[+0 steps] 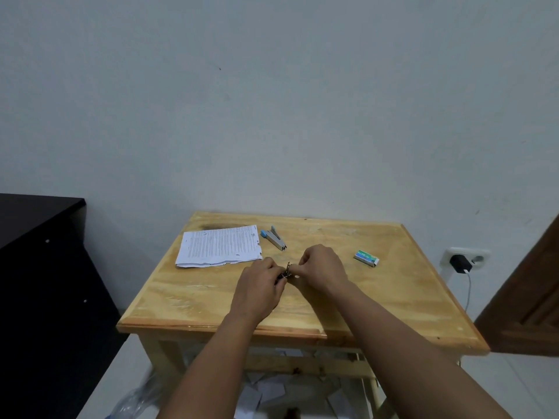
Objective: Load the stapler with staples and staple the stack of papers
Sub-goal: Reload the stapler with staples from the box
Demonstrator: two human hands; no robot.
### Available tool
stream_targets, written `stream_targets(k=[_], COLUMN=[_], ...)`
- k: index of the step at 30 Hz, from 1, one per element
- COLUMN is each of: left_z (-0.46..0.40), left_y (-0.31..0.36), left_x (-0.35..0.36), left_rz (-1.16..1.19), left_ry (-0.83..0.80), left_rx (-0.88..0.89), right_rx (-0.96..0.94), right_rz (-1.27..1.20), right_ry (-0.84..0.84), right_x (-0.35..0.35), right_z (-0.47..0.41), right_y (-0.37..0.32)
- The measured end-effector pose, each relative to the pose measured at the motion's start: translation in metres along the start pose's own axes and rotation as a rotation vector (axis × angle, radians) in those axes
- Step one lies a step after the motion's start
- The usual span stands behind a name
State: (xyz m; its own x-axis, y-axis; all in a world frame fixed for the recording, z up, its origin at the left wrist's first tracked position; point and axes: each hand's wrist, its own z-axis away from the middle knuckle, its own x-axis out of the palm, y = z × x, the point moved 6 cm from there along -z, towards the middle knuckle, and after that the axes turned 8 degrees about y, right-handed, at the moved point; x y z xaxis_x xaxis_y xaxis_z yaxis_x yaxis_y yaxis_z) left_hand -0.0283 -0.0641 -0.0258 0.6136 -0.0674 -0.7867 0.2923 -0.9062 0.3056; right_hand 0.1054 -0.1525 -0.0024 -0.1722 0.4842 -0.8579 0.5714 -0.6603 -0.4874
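Observation:
A blue and silver stapler [273,238] lies on the wooden table [393,297], just right of the stack of printed papers [219,246] at the back left. A small green and blue staple box [366,257] lies to the right. Over the table's middle, my left hand [260,285] and my right hand [320,267] meet, and both pinch a small metal piece [286,272] that looks like a strip of staples. My fingers hide most of it.
A dark cabinet [39,267] stands to the left of the table. On the wall at the right is a socket with a black charger [459,263] and a white cable. Beside it stands a brown door [532,297]. Paper scraps lie on the floor under the table.

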Motion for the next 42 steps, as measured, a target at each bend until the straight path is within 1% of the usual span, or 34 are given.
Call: stream_targets(k=[4, 6, 9, 11, 15, 19, 24, 28, 31, 34, 38, 40, 42], left_z=[0.001, 0.001, 0.0, 0.0, 0.0, 0.0, 0.0, 0.0, 0.001, 0.002, 0.001, 0.001, 0.001], left_y=[0.0, -0.003, -0.008, -0.009, -0.009, -0.009, -0.009, -0.008, -0.007, -0.009, -0.01, -0.01, -0.011], left_x=[0.0, -0.001, -0.001, 0.001, 0.002, 0.002, 0.003, 0.002, 0.001, 0.003, 0.004, 0.004, 0.004], left_rz=[-0.021, -0.067, -0.127, -0.141, -0.148, -0.156, -0.151, -0.14, -0.129, -0.114, -0.085, -0.079, -0.072], left_ry=[0.011, 0.035, 0.06, 0.06, 0.062, 0.071, 0.068, 0.057, 0.058, 0.061, 0.071, 0.065, 0.064], left_rx=[-0.012, -0.035, -0.076, -0.083, -0.083, -0.08, -0.084, -0.083, -0.075, -0.068, -0.061, -0.065, -0.063], right_rx=[0.018, 0.026, -0.037, -0.082, -0.149, -0.169, -0.201, -0.272, -0.32, -0.375, -0.408, -0.418, -0.426], right_rz=[-0.118, -0.147, -0.042, 0.007, 0.031, 0.048, 0.006, 0.047, 0.128, 0.158, 0.112, 0.125, 0.143], right_ry=[0.099, 0.044, -0.152, -0.221, -0.263, -0.292, -0.272, -0.339, -0.343, -0.343, -0.201, -0.183, -0.2], right_x=[-0.01, -0.012, -0.007, -0.004, -0.008, -0.015, -0.025, -0.016, -0.009, -0.009, -0.016, -0.013, -0.009], right_z=[0.001, 0.0, 0.005, 0.008, 0.009, 0.008, 0.004, 0.007, 0.006, 0.006, -0.001, -0.003, -0.004], right_y=[0.007, 0.011, 0.014, 0.015, 0.014, 0.022, 0.024, 0.013, 0.011, 0.007, -0.001, -0.006, -0.01])
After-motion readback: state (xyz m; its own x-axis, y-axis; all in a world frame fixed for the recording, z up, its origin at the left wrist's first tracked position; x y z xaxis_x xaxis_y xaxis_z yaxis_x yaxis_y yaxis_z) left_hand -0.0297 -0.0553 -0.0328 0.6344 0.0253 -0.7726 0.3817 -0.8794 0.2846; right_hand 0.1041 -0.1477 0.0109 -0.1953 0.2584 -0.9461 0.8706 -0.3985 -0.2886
